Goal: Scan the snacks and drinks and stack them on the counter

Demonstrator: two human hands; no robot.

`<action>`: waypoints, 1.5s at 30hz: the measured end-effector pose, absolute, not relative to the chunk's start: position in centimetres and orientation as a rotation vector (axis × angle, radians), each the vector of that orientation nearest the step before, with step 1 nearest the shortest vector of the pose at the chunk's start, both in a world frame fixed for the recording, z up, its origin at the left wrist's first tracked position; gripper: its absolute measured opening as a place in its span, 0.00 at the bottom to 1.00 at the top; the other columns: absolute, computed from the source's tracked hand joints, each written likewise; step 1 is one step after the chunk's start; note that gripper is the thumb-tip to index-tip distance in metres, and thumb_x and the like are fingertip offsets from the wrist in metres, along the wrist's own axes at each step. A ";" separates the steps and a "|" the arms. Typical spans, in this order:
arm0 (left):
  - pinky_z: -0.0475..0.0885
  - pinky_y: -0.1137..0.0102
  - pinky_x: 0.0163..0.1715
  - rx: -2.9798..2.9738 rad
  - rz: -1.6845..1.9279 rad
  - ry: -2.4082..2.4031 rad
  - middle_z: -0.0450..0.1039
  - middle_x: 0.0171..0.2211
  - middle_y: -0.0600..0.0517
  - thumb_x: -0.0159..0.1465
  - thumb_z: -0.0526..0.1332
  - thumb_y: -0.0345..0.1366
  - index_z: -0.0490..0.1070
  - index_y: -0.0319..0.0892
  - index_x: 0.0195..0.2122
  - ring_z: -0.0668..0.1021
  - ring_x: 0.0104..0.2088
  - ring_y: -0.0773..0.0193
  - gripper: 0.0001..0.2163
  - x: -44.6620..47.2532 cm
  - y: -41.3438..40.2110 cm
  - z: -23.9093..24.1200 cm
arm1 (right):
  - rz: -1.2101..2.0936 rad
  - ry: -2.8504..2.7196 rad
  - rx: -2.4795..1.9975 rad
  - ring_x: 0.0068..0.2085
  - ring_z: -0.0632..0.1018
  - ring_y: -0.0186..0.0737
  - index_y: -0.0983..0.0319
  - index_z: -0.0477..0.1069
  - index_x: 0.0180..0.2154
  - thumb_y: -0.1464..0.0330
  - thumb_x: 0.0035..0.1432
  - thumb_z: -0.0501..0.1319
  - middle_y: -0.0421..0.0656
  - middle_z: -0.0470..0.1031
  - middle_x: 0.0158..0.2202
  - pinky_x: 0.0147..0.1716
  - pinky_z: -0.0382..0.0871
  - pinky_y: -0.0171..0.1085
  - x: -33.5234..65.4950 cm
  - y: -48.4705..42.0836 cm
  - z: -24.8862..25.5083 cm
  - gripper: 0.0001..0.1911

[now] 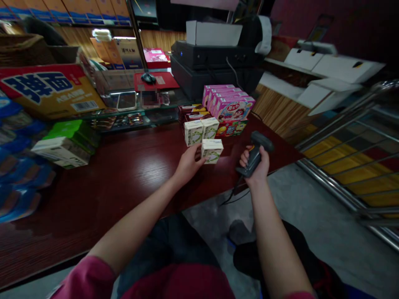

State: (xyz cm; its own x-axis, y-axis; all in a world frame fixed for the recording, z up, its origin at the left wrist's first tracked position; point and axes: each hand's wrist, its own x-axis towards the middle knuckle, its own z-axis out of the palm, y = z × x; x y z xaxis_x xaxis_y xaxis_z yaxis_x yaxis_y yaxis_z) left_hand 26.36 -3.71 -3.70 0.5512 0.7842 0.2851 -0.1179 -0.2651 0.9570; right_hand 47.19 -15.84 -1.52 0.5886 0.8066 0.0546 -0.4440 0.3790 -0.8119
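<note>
My left hand (189, 162) grips a small white and green carton (212, 150) on the dark red wooden counter (118, 174). My right hand (257, 166) is wrapped round the handle of a grey barcode scanner (255, 153), which points toward that carton. Two matching white cartons (201, 130) stand just behind it. Behind them are pink boxes (229, 104) stacked in a row and some dark red and yellow packets (191, 110).
A green and white box (67, 143) lies at the counter's left, with blue packets (17, 166) beyond. A black printer (215, 62) stands at the back. A metal trolley rail (352, 137) runs along the right. The scanner's cable (232, 195) hangs off the counter edge.
</note>
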 end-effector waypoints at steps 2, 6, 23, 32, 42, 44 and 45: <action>0.74 0.54 0.61 1.588 0.978 0.516 0.75 0.57 0.43 0.59 0.70 0.31 0.70 0.44 0.54 0.80 0.55 0.53 0.22 30.6 -3.3 -4.6 | 0.798 -0.450 -0.816 0.19 0.61 0.27 0.59 0.69 0.34 0.50 0.53 0.67 0.33 0.61 0.22 0.15 0.57 0.26 48.0 -16.1 -1.6 0.20; 0.74 0.54 0.57 1.633 1.034 0.571 0.76 0.51 0.42 0.58 0.71 0.30 0.69 0.42 0.49 0.80 0.53 0.53 0.19 37.7 -2.7 -5.3 | 0.762 -0.406 -0.780 0.20 0.61 0.28 0.59 0.68 0.34 0.49 0.52 0.66 0.33 0.60 0.22 0.16 0.57 0.27 48.2 -16.0 -1.8 0.20; 0.74 0.64 0.44 1.993 0.838 1.405 0.82 0.47 0.49 0.66 0.66 0.53 0.74 0.48 0.49 0.83 0.48 0.53 0.17 45.4 -3.6 -0.9 | 0.783 -0.336 -0.681 0.20 0.63 0.28 0.59 0.69 0.35 0.51 0.58 0.63 0.34 0.62 0.23 0.16 0.56 0.27 47.9 -15.8 -2.1 0.18; 0.74 0.64 0.50 1.876 1.037 1.212 0.76 0.51 0.44 0.63 0.71 0.37 0.69 0.43 0.52 0.79 0.52 0.54 0.18 43.6 -4.8 -2.0 | 0.783 -0.361 -0.680 0.20 0.64 0.28 0.59 0.69 0.35 0.51 0.56 0.65 0.34 0.63 0.23 0.15 0.58 0.26 47.6 -15.9 -2.1 0.19; 0.72 0.60 0.59 2.163 0.842 0.843 0.75 0.54 0.43 0.67 0.60 0.27 0.74 0.42 0.61 0.77 0.55 0.52 0.21 43.1 -5.0 -3.5 | 0.782 -0.422 -0.740 0.20 0.65 0.27 0.59 0.69 0.34 0.50 0.56 0.65 0.34 0.63 0.23 0.15 0.59 0.26 47.6 -15.7 -2.2 0.20; 0.72 0.59 0.59 2.186 0.826 0.839 0.75 0.54 0.43 0.67 0.59 0.28 0.74 0.43 0.62 0.77 0.55 0.51 0.22 43.2 -4.8 -3.5 | 0.787 -0.412 -0.750 0.20 0.64 0.27 0.60 0.69 0.34 0.50 0.56 0.65 0.34 0.63 0.22 0.15 0.58 0.26 47.6 -15.6 -2.2 0.19; 0.72 0.59 0.59 2.196 0.819 0.824 0.76 0.53 0.43 0.67 0.59 0.27 0.73 0.43 0.62 0.77 0.55 0.51 0.22 43.2 -4.7 -3.5 | 0.787 -0.406 -0.756 0.19 0.64 0.27 0.60 0.70 0.34 0.50 0.56 0.65 0.34 0.63 0.22 0.15 0.58 0.26 47.7 -15.6 -2.1 0.19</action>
